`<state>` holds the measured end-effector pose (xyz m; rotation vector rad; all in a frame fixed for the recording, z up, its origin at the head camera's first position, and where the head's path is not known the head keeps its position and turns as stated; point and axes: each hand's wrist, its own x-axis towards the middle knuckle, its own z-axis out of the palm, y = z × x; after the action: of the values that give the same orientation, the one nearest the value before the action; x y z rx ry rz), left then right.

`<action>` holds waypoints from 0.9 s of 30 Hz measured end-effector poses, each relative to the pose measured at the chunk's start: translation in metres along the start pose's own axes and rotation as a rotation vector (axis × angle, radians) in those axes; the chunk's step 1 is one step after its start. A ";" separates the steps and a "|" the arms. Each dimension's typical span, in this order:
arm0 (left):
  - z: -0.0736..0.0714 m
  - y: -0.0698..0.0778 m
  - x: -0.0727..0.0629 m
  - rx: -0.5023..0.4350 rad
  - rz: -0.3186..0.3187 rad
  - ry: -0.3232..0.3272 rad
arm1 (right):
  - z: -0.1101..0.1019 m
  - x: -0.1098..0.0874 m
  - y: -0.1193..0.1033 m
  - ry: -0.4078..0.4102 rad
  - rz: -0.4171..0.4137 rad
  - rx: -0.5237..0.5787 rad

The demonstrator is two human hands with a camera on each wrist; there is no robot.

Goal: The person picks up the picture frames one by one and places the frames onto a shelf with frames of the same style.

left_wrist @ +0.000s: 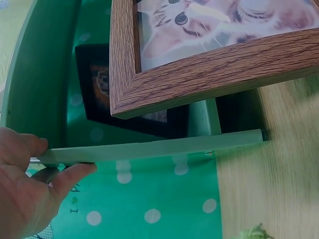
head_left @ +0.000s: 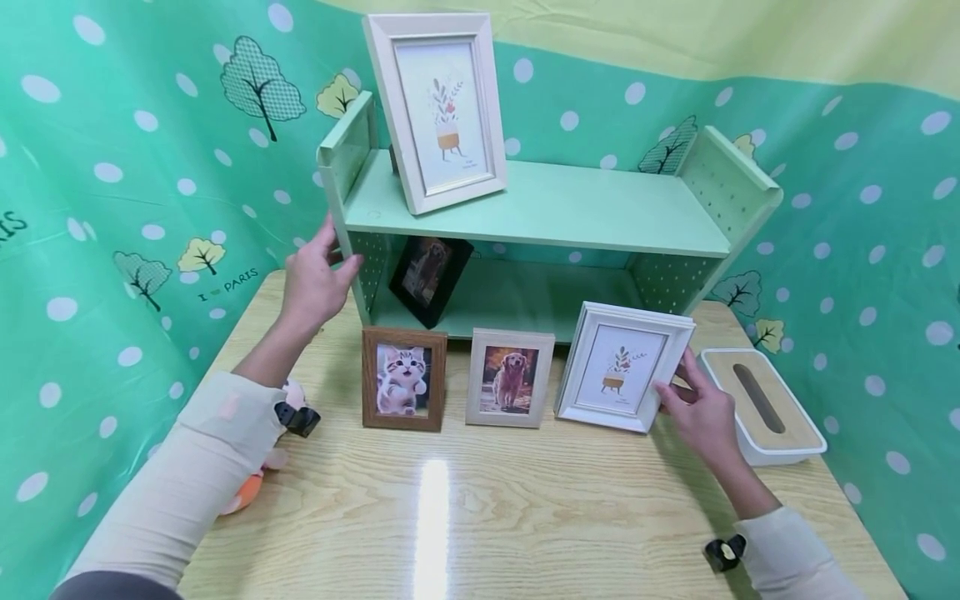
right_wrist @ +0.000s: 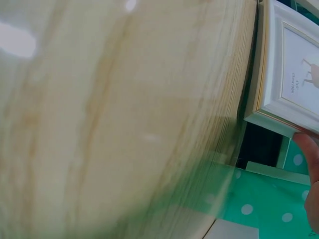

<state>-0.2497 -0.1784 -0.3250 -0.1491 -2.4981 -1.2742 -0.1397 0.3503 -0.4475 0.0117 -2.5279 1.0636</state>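
Note:
A green two-tier shelf (head_left: 600, 204) stands at the back of the table. My left hand (head_left: 318, 279) grips the front edge of its left side panel, with fingers on both sides of the edge (left_wrist: 149, 148) in the left wrist view. At the right, a white picture frame (head_left: 567, 392) with a potted-plant print leans back slightly on the table. My right hand (head_left: 701, 408) holds it by its right edge; the fingers behind are partly hidden. Left of it stand a beige frame (head_left: 472, 379) with a dog photo and a brown wooden frame (head_left: 370, 379) with a kitten photo.
A larger whitish frame (head_left: 495, 108) stands on the upper shelf at left. Below it, a black frame (head_left: 453, 279) leans tilted inside the lower tier. A white tissue box (head_left: 783, 457) with a wooden lid sits at right. A plush toy (head_left: 251, 492) lies partly behind my left sleeve.

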 end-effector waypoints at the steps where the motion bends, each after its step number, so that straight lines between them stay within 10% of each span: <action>1: 0.000 0.000 0.000 -0.001 0.002 0.002 | 0.000 0.000 -0.001 -0.002 0.001 -0.003; 27: -0.001 -0.001 0.000 0.014 0.018 0.002 | -0.019 0.004 -0.021 -0.040 -0.016 0.085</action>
<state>-0.2494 -0.1803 -0.3255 -0.1666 -2.4974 -1.2485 -0.1331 0.3483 -0.4198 0.0767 -2.5113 1.1755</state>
